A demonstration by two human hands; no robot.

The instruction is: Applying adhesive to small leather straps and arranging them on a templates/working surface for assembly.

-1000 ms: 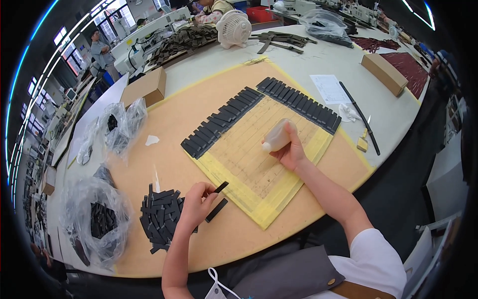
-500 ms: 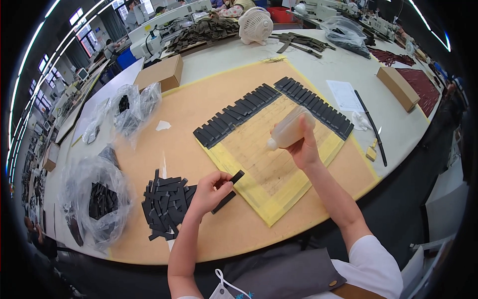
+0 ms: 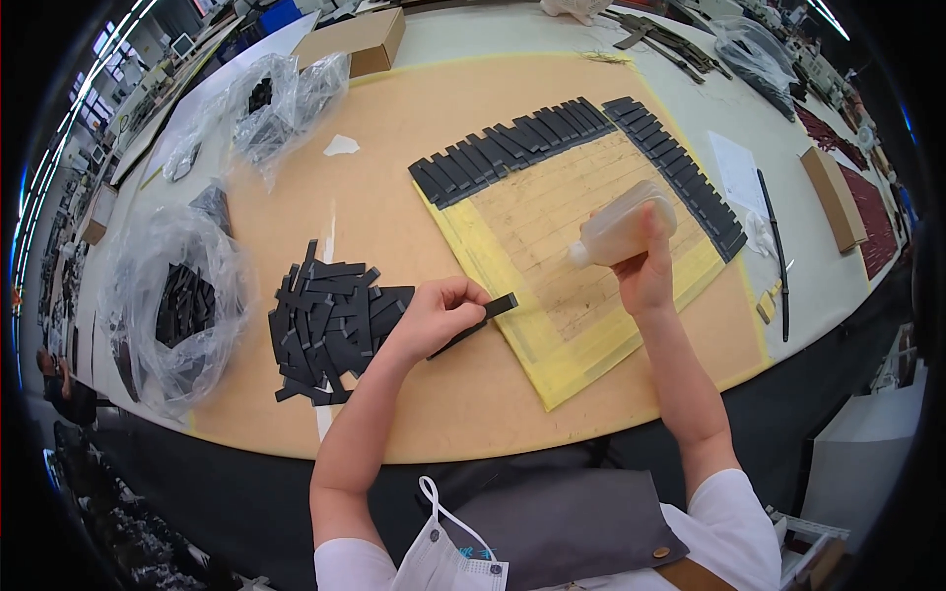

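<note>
Okay, pinching black strip (image 3: pixel 503 304) in left hand (image 3: pixel 445 311), right of loose pile (image 3: pixel 330 320); gripping bottle (image 3: pixel 623 225) in right hand (image 3: pixel 645 274), over yellow-edged board (image 3: pixel 537 212).

Clear board centre (image 3: pixel 547 219), bottle (image 3: pixel 619 225) apparently above

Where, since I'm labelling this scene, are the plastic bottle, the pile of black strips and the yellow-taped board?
Plastic bottle (image 3: pixel 616 226): head view, on its translucent body.
Pile of black strips (image 3: pixel 330 317): head view, near its centre.
Yellow-taped board (image 3: pixel 537 222): head view, on its bare middle.
</note>
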